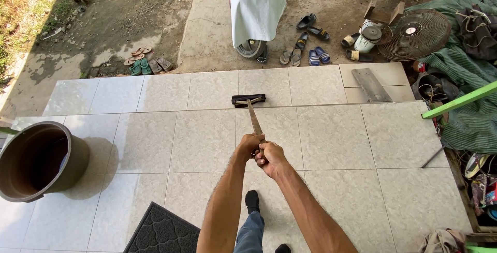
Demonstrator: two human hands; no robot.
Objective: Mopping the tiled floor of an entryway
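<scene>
Both hands grip one wooden handle out in front of the body: the left hand (249,144) is wrapped shut around it, and the right hand (270,157) is closed on it just below, the two touching. The handle belongs to a floor squeegee (249,99) whose dark head lies flat on the tiled floor (202,139), near the step at the far edge of the porch. The tiles on the left half look glossy and wet (the sheen stops roughly in line with the head), so the job looks to me partly done, with the duller right-hand tiles left. A brown bucket (39,162) stands at the left, well apart from the head, and a dark doormat (163,229) lies near the feet. A grey board (370,84) lies on the tiles to the right, and sandals (303,46) sit beyond the step.
</scene>
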